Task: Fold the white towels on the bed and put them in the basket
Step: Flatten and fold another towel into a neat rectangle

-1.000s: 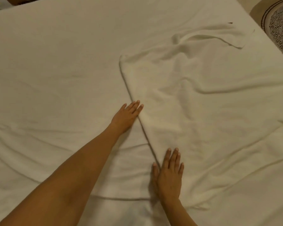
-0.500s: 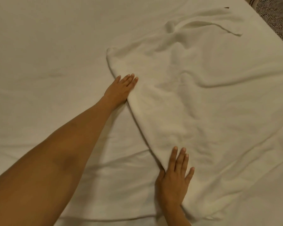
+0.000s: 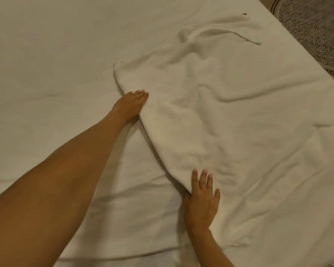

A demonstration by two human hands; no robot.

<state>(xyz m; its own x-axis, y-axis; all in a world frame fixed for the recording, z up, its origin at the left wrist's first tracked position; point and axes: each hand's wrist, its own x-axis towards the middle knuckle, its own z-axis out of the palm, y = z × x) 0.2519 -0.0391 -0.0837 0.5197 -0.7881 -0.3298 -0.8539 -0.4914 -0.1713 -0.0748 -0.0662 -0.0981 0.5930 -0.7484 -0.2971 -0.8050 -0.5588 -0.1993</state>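
Note:
A large white towel (image 3: 229, 132) lies spread over the right half of the bed, wrinkled, with a folded edge running diagonally from the far left corner toward me. My left hand (image 3: 131, 106) lies flat along that edge near its far end, fingers together. My right hand (image 3: 201, 201) rests palm down on the near end of the same edge, fingers spread on the cloth and the thumb at the fold. Neither hand grips the towel. The towel's far right corner is rumpled and partly turned over. No basket is in view.
The bed (image 3: 46, 54) is covered by a white sheet with light creases. A patterned grey rug (image 3: 312, 29) on the floor shows past the bed's upper right edge. A second cloth layer lies under my forearms near the front.
My left hand has slid farther away along the folded edge. My right hand has shifted from beside the edge onto the towel, fingers spreading. The fold now lies flatter.

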